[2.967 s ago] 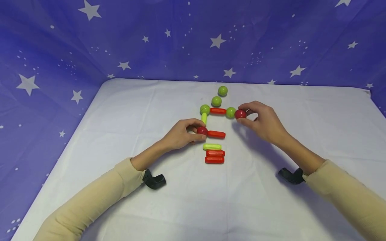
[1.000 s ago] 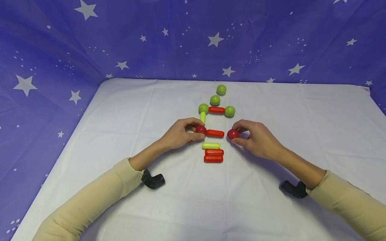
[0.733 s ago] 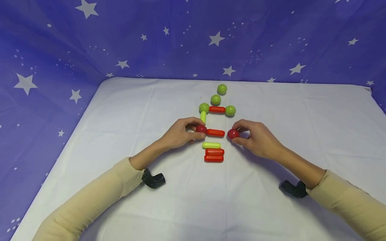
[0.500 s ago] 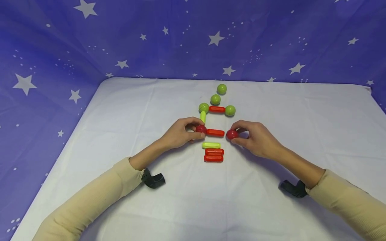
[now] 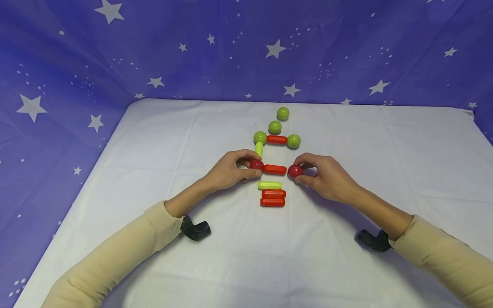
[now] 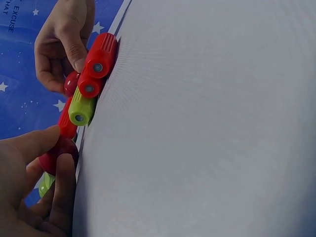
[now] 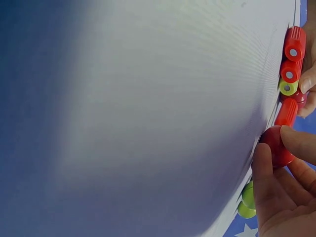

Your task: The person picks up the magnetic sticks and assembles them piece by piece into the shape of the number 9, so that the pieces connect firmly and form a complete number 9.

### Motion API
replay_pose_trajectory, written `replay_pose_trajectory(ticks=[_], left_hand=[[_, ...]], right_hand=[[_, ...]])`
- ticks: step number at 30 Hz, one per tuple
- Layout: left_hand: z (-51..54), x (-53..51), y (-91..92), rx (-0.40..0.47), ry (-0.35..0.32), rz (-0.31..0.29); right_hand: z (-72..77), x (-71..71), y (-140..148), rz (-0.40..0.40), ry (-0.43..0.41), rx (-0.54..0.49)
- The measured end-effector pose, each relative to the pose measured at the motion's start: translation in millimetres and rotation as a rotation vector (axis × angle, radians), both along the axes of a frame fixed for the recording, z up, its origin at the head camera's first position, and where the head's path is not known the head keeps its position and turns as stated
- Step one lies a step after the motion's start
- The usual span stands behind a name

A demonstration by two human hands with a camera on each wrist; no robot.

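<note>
My left hand (image 5: 231,171) pinches a red ball (image 5: 256,165) between thumb and fingers. A red magnetic rod (image 5: 275,170) extends rightward from that ball, and a yellow-green rod (image 5: 259,149) runs from it back to a green ball (image 5: 260,137). In my right hand (image 5: 327,177), thumb and fingers pinch a second red ball (image 5: 295,171), close beside the free end of the red rod; in the head view a slight gap shows there. Another red rod (image 5: 277,139) joins the green ball to a further green ball (image 5: 294,141).
Two loose green balls (image 5: 275,127) lie behind the joined pieces. In front, a yellow-green rod (image 5: 269,185) and two red rods (image 5: 272,202) lie side by side on the white cloth (image 5: 231,265). A blue star-patterned sheet (image 5: 231,51) hangs behind the table.
My right hand has brought its red ball from beside the back-right green ball toward me and left, to near the red rod's end. My left hand keeps its hold in place.
</note>
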State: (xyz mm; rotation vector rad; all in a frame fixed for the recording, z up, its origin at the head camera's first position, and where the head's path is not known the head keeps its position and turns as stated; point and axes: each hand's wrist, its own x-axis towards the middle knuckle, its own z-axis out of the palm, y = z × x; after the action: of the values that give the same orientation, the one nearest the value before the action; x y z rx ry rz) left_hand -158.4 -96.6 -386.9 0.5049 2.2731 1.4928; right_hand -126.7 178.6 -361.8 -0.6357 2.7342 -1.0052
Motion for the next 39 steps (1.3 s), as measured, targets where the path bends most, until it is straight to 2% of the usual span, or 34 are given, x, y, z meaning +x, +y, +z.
replay_pose_trajectory(ticks=[7,39], left_hand=[[-0.8,-0.3,0.3,0.001,0.003,-0.004],[-1.2,-0.3,-0.5,0.009,0.002,-0.008]], right_hand=[[-0.4,-0.7,-1.7,0.001,-0.021,-0.002],[-1.6,-0.2,-1.3,0.011,0.003,0.009]])
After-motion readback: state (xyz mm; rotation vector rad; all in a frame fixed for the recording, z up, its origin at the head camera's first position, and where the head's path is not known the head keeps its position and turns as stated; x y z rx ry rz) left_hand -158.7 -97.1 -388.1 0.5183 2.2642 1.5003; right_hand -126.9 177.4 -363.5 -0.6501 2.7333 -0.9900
